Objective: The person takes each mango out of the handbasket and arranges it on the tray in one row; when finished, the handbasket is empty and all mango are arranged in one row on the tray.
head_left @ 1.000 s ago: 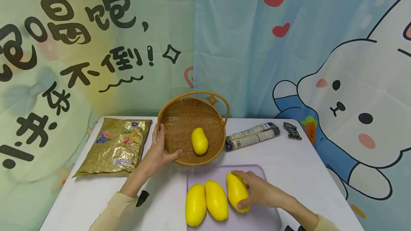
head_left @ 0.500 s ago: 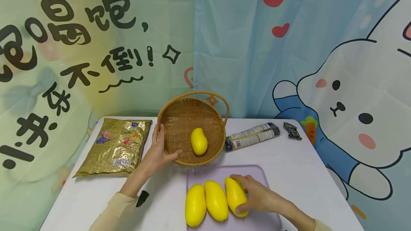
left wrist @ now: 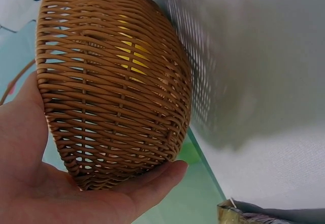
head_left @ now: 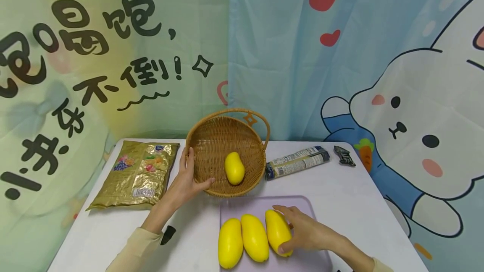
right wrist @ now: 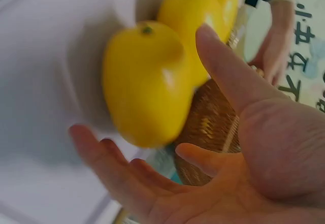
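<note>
A wicker basket (head_left: 223, 137), tilted with its mouth facing me, stands on the table with one yellow mango (head_left: 235, 168) inside. My left hand (head_left: 187, 179) grips the basket's left side, thumb over the front rim; the left wrist view shows the fingers (left wrist: 157, 183) behind the woven wall. Three more mangoes lie side by side on a pale purple tray (head_left: 302, 209): a left one (head_left: 230, 243), a middle one (head_left: 255, 238) and a right one (head_left: 277, 232). Around the right mango my right hand (head_left: 304, 230) is spread; in the right wrist view its fingers (right wrist: 111, 168) stand apart from the fruit.
Left of the basket lies a gold foil bag (head_left: 136, 175) with fruit pictures. A long dark-blue and clear packet (head_left: 297, 163) lies to the right, with a small black wrapped item (head_left: 344, 155) beyond it. A printed curtain (head_left: 264, 53) hangs behind the white table (head_left: 363, 213).
The right mango has shifted slightly left and toward me, closer to the middle one, with my right hand following it. My left hand keeps its grip on the basket.
</note>
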### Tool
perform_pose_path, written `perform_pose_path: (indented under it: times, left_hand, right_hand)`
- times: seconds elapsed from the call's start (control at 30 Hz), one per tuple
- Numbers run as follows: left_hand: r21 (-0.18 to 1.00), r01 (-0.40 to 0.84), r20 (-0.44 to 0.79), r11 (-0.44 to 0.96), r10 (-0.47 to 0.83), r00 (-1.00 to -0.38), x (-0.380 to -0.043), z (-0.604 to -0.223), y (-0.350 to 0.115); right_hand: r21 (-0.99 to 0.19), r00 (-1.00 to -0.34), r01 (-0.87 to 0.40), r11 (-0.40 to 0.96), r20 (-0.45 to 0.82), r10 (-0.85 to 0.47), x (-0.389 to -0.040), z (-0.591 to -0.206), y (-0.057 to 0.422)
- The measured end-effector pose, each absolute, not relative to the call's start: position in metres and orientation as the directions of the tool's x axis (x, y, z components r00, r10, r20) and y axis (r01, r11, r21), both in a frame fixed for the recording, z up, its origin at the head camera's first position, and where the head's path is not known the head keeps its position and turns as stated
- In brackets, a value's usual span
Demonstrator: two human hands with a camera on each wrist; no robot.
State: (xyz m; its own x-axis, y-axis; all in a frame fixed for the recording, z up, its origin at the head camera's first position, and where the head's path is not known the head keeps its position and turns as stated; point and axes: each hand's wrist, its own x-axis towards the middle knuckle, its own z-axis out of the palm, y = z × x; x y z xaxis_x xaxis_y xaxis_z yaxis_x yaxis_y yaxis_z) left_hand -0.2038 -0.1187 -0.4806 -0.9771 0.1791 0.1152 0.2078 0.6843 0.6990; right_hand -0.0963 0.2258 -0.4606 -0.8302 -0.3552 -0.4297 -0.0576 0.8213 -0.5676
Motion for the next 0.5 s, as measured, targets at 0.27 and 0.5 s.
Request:
perform_pose_path:
  times: [0.27,0.5]
  left_hand:
    - [0.714,0.218,0.126,0.665,0.183,-0.975,-0.205,-0.481,-0.119]
    - [0.729,0.207,0.109,0.653,0.187,-0.976,-0.204,-0.482,-0.118]
  right_hand:
    - [-0.524,-0.897,-0.105,0.845,-0.317,-0.308,-0.119,-0.416,0.234]
    - [-0.441,-0.907,-0.265,0.858,-0.188,-0.377,-0.148,-0.368,0.225]
